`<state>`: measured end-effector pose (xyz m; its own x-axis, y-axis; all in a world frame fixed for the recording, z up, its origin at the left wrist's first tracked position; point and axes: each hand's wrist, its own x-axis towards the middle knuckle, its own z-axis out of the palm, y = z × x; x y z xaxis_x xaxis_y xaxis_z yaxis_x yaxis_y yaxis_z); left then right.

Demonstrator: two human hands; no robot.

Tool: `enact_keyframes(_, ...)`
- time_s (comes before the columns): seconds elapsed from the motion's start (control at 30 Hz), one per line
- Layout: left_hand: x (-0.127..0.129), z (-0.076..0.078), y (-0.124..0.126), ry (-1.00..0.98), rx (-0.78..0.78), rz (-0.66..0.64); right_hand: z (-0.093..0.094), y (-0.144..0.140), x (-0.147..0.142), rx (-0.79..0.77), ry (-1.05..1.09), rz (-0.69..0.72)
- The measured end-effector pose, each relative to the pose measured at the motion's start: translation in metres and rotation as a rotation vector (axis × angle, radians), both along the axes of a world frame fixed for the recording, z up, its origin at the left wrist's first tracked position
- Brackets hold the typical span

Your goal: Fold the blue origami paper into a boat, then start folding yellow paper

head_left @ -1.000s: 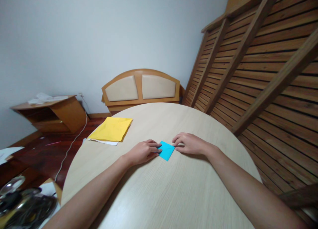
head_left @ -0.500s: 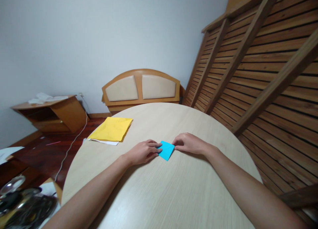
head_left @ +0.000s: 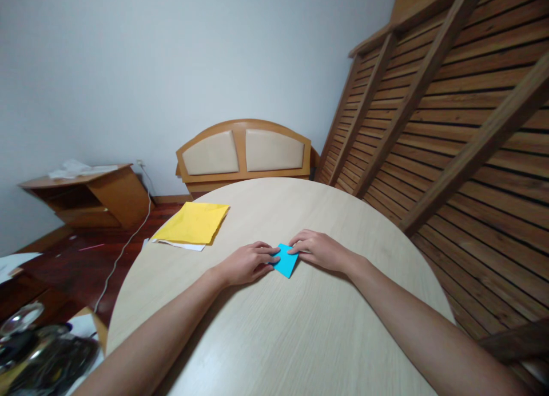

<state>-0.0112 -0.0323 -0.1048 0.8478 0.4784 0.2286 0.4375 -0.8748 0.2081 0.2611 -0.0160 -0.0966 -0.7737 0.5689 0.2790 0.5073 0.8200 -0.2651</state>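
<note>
A small folded piece of blue paper [head_left: 287, 263] lies on the round pale wooden table [head_left: 295, 339], one corner pointing toward me. My left hand [head_left: 247, 263] holds its left corner down, with thumb and fingers on the paper. At the paper's upper right edge, my right hand [head_left: 321, 250] has its fingertips on the sheet, pressing it. Both hands rest low against the tabletop, and their fingertips cover the left and right corners of the paper.
Yellow paper [head_left: 193, 223] on white sheets lies at the table's left edge. Beyond the table stands a headboard [head_left: 274, 150]. Wooden slats [head_left: 420, 150] lean along the right. A low cabinet [head_left: 115, 198], a cable [head_left: 124, 252] and clutter [head_left: 51, 350] are on the left.
My right hand has shifted slightly left, its fingers moving from the paper's right corner onto its upper right edge. My left hand and the paper stay in place.
</note>
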Motion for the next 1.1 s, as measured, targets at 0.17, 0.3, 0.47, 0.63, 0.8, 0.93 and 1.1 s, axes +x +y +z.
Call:
enact_keyframes(0.17,0.002,-0.002,-0.001,-0.028,0.016,0.044,0.001,0.001,0.001,-0.028,0.026,-0.012)
enact_keyframes(0.3,0.002,-0.003,-0.001,-0.048,0.020,0.051,0.001,-0.001,0.001,-0.054,0.063,-0.065)
enact_keyframes(0.47,0.003,-0.009,0.001,-0.085,0.061,0.149,0.005,-0.004,0.000,-0.075,0.075,-0.101)
enact_keyframes(0.63,0.005,-0.011,0.002,-0.152,0.131,0.267,0.009,-0.007,-0.001,-0.065,0.110,-0.122)
enact_keyframes(0.8,0.008,-0.011,0.001,-0.276,0.181,0.324,0.009,-0.011,-0.004,-0.106,0.203,-0.156)
enact_keyframes(0.93,0.011,-0.009,-0.002,-0.357,0.136,0.351,0.006,-0.011,-0.007,-0.235,0.313,-0.195)
enact_keyframes(1.1,0.016,-0.004,-0.005,-0.479,-0.092,0.397,0.003,-0.009,-0.011,-0.394,0.441,-0.210)
